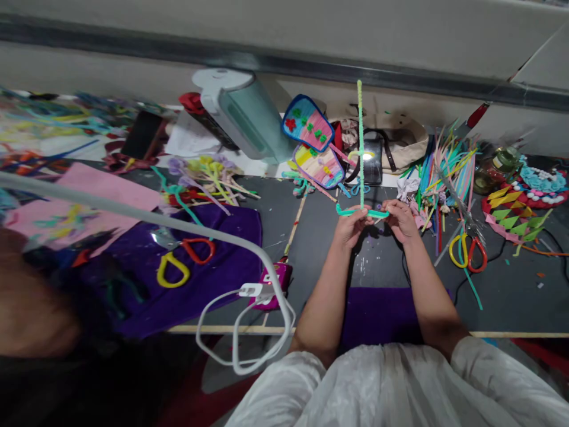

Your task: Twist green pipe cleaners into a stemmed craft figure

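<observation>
My left hand [352, 227] pinches a teal fuzzy strip [349, 212] that lies level between my hands, its left end curled up. My right hand [401, 219] is closed at the strip's right end. A tall pale green stem [361, 142], yellowish at its tip, rises upright from beside my left fingertips. A small yellow loop crosses it partway up. Both hands are above the dark grey table [311, 237], in front of a beige bag [404, 139].
Scissors with yellow and red handles [467, 252] lie at right by a bundle of colored stems [448, 172]. Another pair [173, 270] rests on purple cloth [240, 237]. A white cable [267, 255] crosses the left side. Someone's arm [33, 302] shows at far left.
</observation>
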